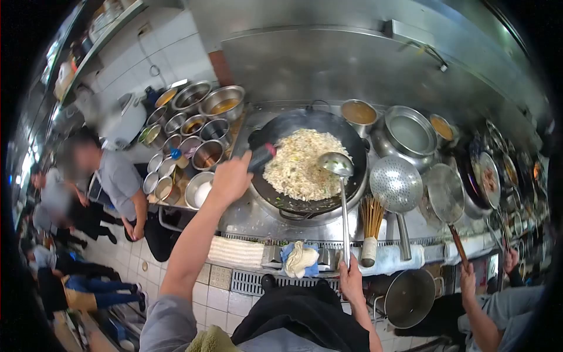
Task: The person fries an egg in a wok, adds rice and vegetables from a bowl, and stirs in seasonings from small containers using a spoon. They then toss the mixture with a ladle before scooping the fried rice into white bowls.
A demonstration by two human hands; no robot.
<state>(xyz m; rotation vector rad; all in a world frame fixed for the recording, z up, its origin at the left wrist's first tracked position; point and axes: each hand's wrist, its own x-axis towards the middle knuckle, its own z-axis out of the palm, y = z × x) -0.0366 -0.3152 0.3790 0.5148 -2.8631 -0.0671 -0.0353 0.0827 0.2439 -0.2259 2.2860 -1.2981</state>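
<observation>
A large black wok [275,126] full of fried rice [299,155] sits on the steel range in front of me. My left hand [233,177] is closed around a dark cylindrical container [262,157] with a red end, tilted over the wok's left side. What the container holds cannot be made out. My right hand [352,280], lower and near the range's front edge, grips the long handle of a steel ladle [336,165]. The ladle's bowl rests on or just over the rice at the right side, with some bits in it.
Seasoning pots [208,154] crowd the left counter. To the right are a perforated skimmer [396,183], a bamboo brush [371,226] and a water pot [410,130]. Folded cloths [300,258] lie along the front rail. A co-worker's hand [467,278] holds a pan handle; other people stand left.
</observation>
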